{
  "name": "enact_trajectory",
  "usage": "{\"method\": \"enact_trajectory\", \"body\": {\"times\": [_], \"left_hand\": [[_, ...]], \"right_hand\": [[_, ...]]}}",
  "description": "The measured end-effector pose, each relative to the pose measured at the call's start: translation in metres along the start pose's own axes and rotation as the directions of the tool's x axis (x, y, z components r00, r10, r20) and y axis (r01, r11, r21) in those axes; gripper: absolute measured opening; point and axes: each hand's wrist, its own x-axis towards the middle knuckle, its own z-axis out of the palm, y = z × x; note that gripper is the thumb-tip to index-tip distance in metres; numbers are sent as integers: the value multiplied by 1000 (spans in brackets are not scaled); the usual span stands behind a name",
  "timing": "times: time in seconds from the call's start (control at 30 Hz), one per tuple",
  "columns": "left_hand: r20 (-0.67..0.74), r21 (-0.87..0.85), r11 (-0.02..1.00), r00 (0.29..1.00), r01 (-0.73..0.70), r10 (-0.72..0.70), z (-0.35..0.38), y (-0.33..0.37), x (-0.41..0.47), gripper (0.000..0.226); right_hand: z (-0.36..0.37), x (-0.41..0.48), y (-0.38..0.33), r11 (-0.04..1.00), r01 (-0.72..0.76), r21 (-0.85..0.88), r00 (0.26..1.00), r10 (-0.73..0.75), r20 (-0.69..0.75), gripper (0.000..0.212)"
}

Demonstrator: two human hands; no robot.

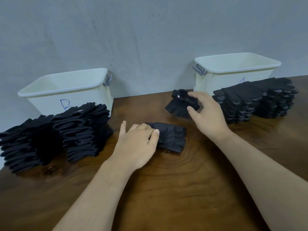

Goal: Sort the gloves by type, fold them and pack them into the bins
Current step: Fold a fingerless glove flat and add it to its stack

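Observation:
A folded black glove (171,136) lies on the wooden table in the middle. My left hand (138,142) rests on its left end, fingers curled over it. Further back, my right hand (206,114) pinches a second black fingerless glove (180,104) by its cuff, lifted slightly off the table. On the left stand tall stacks of plain black gloves (55,134), in front of the white bin marked B (66,97). To the right, stacks of black gloves with white grip dots (255,99) sit before the white bin marked A (233,72).
Both bins stand against the grey wall at the back of the table and look empty from here. Bare brown table (166,189) stretches from the gloves to the near edge, between my forearms.

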Motion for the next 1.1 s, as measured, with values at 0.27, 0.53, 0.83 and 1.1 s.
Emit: {"method": "enact_trajectory", "body": {"times": [0.27, 0.53, 0.83, 1.1], "left_hand": [[-90, -71, 993, 992, -98, 91, -9, 3, -3, 44], [47, 45, 997, 997, -64, 62, -9, 4, -6, 49], [89, 15, 986, 982, -166, 164, -4, 8, -7, 38], [-554, -123, 955, 817, -270, 160, -23, 18, -13, 16]], "right_hand": [[-14, 3, -33, 740, -158, 654, 960, 269, -73, 35], [-26, 9, -36, 583, -197, 788, 927, 374, -44, 31], [-23, 6, -44, 580, -261, 772, 926, 376, 31, 23], [-13, -2, -64, 552, -303, 777, 916, 392, 78, 17]]}}
